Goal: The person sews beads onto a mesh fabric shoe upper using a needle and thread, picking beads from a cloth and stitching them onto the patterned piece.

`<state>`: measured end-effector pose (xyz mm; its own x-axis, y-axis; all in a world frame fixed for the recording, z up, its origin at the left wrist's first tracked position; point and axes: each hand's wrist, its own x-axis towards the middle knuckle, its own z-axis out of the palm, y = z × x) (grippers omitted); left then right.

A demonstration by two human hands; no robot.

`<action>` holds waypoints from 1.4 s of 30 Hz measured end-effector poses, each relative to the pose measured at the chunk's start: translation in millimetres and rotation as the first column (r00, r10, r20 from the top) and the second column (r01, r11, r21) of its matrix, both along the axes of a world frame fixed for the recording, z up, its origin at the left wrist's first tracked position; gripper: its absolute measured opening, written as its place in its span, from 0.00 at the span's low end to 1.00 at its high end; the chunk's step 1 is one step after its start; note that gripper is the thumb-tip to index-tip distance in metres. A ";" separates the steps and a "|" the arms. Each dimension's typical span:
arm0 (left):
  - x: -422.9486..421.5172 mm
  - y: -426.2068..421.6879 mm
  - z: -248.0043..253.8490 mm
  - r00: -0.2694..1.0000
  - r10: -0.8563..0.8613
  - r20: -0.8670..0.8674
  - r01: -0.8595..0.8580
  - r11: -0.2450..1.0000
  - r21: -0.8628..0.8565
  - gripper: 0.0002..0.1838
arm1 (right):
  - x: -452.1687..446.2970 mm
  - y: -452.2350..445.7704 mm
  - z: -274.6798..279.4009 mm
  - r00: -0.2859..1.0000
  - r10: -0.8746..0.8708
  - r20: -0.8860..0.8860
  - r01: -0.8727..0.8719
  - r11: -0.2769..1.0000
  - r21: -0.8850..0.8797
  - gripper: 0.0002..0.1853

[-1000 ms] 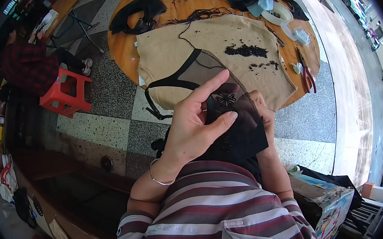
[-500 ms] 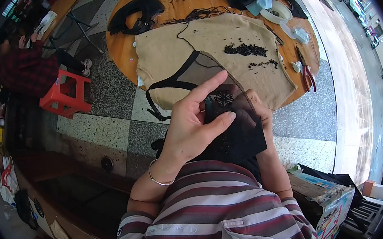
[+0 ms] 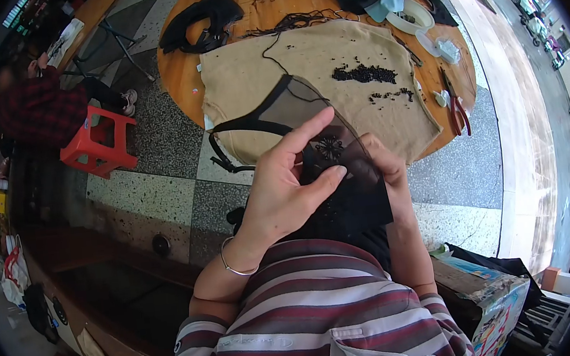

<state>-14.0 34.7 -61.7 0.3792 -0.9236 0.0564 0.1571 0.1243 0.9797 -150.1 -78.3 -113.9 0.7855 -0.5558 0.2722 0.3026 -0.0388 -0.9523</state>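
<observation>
Left hand in front of torso, index finger and thumb spread apart; right hand partly hidden, fingers curled; both elbows bent.

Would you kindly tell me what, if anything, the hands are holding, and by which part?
A sheer black cloth is held: the left hand beside its flower-like motif, the right hand at the picture-right edge, its exact grip partly hidden.

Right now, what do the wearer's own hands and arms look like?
The left hand and right hand are ungloved. A thin silvery bracelet circles the left wrist; none shows on the right. Short striped sleeves, maroon, grey and whitish, leave the forearms bare.
</observation>
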 end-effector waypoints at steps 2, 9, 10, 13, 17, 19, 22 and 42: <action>-5.3 -2.0 -8.9 0.999 -0.012 0.049 0.013 1.000 -0.014 0.34 | 5.6 6.5 6.2 0.999 -0.041 -0.024 0.046 0.970 0.240 0.08; -1.9 -0.6 -14.7 0.985 0.073 0.154 -0.073 0.997 -0.007 0.34 | -7.7 -15.7 47.0 0.905 -0.422 -0.054 0.246 0.623 -0.743 0.07; -4.3 -1.3 -15.1 0.976 0.076 0.205 -0.076 0.997 -0.011 0.34 | -7.2 -13.4 49.1 0.918 -0.393 -0.053 0.200 0.574 -0.794 0.08; -8.2 -2.1 -8.3 0.945 0.080 0.318 -0.085 0.996 0.004 0.35 | 3.0 -7.1 53.4 0.945 -0.328 -0.011 0.133 0.412 -0.901 0.09; -5.6 0.8 -11.4 0.963 0.127 0.237 -0.124 0.992 -0.028 0.35 | -14.3 -15.8 47.3 0.865 -0.463 0.193 0.500 0.765 -0.405 0.07; 0.3 4.1 -13.9 0.961 0.167 0.219 -0.164 0.986 -0.033 0.35 | -53.1 -38.9 66.2 0.689 -0.663 0.291 0.690 0.724 0.016 0.09; 7.3 9.0 -18.5 0.958 0.204 0.203 -0.197 0.979 -0.052 0.35 | -163.3 -105.0 71.7 0.594 -0.331 0.733 0.137 0.940 0.314 0.05; 150.7 64.9 -27.8 0.718 0.691 0.085 -0.690 0.722 -0.043 0.29 | -333.8 -129.6 -26.8 -0.471 -0.881 -0.042 0.465 -0.207 -0.861 0.14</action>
<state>136.7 99.7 -89.4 0.9045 -0.4068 0.1278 -0.0620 0.1710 0.9833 -484.0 -207.9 -140.7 -0.4248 -0.6925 0.5831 -0.8742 0.1465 -0.4628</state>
